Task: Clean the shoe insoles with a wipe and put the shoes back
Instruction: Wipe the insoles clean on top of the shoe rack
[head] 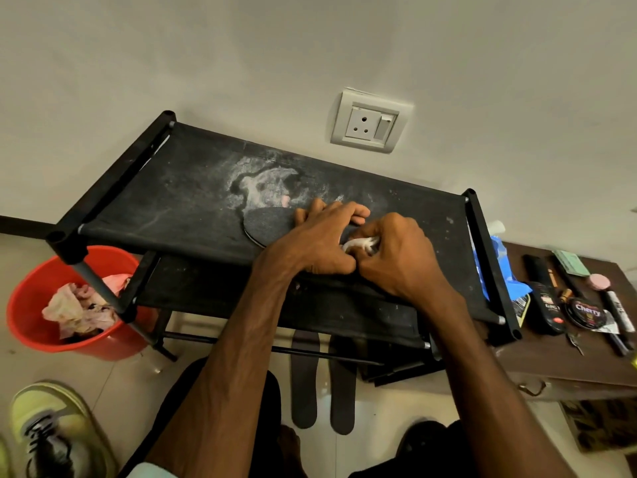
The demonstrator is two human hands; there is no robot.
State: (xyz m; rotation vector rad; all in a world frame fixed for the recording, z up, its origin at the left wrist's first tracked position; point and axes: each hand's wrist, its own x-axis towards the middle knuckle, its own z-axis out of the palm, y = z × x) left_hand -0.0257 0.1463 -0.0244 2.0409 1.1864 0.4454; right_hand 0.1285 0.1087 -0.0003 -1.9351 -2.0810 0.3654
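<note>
A dark grey insole (267, 222) lies on the black fabric top of the shoe rack (179, 201). My left hand (320, 236) lies over the insole, its fingers bent across it, and hides most of its length. Close beside it, my right hand (396, 257) grips a crumpled white wipe (360, 244) against the insole. Two more dark insoles (305, 381) (343, 388) lie side by side on the floor under the rack. A yellow-green sneaker (51, 429) stands on the floor at the bottom left.
A red bucket (31, 319) with crumpled waste sits left of the rack. A brown low table (568, 360) on the right carries a shoe polish tin (587, 312), a black bottle (546, 305) and markers. A blue pack (499, 267) sits by the rack's right end. A wall socket (370, 120) is behind.
</note>
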